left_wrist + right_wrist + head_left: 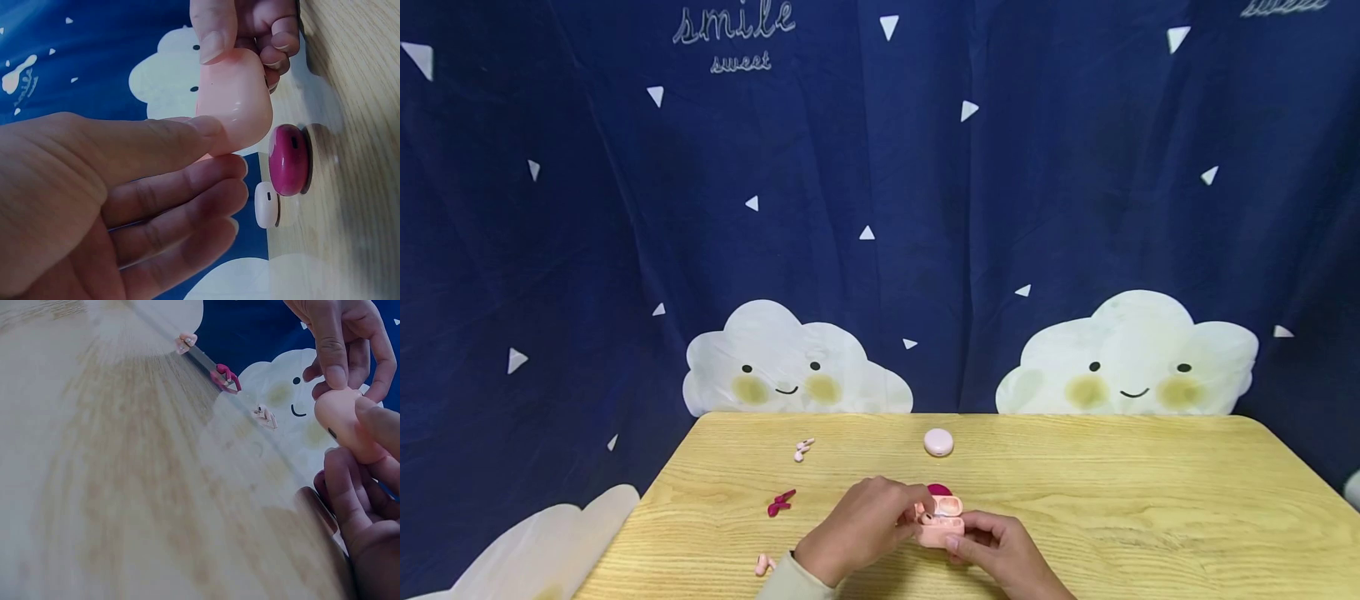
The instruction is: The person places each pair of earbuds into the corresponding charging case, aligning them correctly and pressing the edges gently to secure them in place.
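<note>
A peach earbud case (942,533) with its lid raised is held up close over the table. My right hand (1003,550) grips its right end between thumb and fingers. My left hand (868,525) is at the other end, its index finger bent over the slots and its thumb at the case's side. Between these fingertips a peach earbud (927,518) shows, pinched at the slot and mostly hidden by them. In the left wrist view, the left thumb (203,128) overlaps the smooth outside of the case (240,103).
Behind the peach case lie a magenta case (289,159) and a pale pink round case (938,442). Along the table's left side are pale pink earbuds (803,450), magenta earbuds (780,502) and a peach earbud item (762,564). A dark blue curtain (925,208) hangs behind the wooden table (1135,500).
</note>
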`<act>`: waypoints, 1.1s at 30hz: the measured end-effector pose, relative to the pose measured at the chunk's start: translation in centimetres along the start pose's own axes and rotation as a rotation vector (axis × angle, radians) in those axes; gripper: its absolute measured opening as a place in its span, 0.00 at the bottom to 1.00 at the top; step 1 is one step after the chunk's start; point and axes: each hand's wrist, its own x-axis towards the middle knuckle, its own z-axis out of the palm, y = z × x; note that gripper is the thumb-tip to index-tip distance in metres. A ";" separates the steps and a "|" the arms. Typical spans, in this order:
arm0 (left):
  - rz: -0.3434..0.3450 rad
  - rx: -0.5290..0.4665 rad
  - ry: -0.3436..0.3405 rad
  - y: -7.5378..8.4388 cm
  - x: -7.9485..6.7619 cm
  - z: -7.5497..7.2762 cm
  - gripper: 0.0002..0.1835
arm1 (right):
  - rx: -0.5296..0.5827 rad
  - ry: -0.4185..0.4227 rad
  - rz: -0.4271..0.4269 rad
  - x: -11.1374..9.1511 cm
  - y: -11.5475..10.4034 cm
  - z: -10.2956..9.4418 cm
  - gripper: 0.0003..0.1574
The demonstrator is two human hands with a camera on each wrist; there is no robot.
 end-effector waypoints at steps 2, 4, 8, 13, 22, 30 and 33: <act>0.008 0.011 0.007 0.0 0.0 0.0 0.10 | -0.006 0.001 0.000 0.0 0.0 0.0 0.22; 0.018 0.022 0.016 0.0 0.0 0.1 0.10 | -0.011 -0.001 -0.007 0.1 0.0 0.0 0.22; 0.030 0.038 0.025 0.1 0.0 0.1 0.10 | -0.028 -0.001 -0.015 0.1 -0.1 0.1 0.20; 0.023 0.051 0.014 0.1 -0.1 0.1 0.09 | -0.062 0.008 0.012 0.1 -0.2 0.0 0.18; 0.035 0.055 -0.007 0.3 -0.3 -0.3 0.10 | -0.063 -0.008 0.013 0.2 -0.1 -0.1 0.19; 0.039 0.066 -0.030 0.3 -0.4 -0.5 0.10 | 0.009 -0.042 0.011 0.2 -0.1 -0.1 0.21; 0.052 0.053 -0.032 0.2 -0.5 -0.6 0.11 | 0.037 -0.057 0.007 0.2 -0.1 -0.1 0.22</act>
